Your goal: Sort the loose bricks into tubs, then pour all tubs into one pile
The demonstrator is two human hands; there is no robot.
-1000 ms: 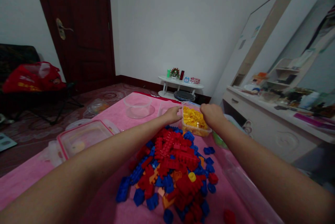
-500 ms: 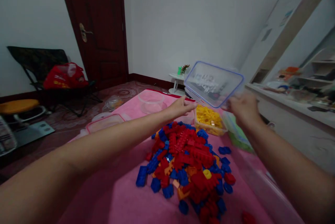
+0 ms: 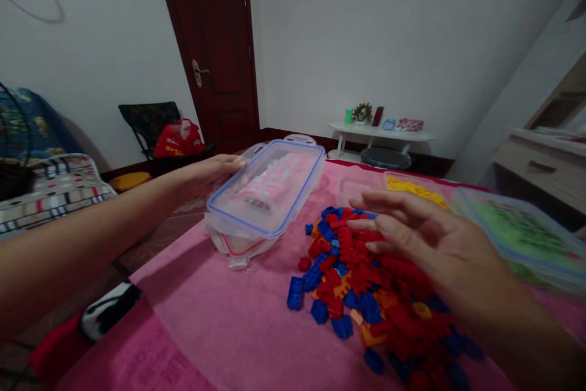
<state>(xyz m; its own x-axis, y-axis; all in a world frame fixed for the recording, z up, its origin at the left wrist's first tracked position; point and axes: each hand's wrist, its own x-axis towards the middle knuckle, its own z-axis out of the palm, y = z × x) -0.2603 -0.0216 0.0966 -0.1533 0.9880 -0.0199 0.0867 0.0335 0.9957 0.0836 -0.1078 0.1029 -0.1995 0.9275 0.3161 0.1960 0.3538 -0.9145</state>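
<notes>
A clear plastic lid with a blue seal [image 3: 270, 186] lies tilted over another clear lid with a red seal [image 3: 240, 246] at the left of the table. My left hand [image 3: 217, 168] is closed at the blue-sealed lid's left edge, its fingertips on the rim and partly hidden. My right hand [image 3: 416, 232] hovers, fingers spread and holding nothing, above a heap of toy building bricks [image 3: 339, 281]. Most of the bricks are red and blue, with some orange. My right hand and forearm hide part of the heap.
Behind my right hand stands a container of yellow bricks [image 3: 414, 188]. A blue-rimmed lid rests over green pieces [image 3: 522, 226] at the right. Beneath everything is a pink cloth [image 3: 220, 330]. Beyond the table are a white side table [image 3: 379, 133] and a folding chair [image 3: 151, 116].
The blue-sealed lid has gone from my right hand, raised at the back, down to the left beside my left hand. My right hand is now over the bricks. The view has turned left.
</notes>
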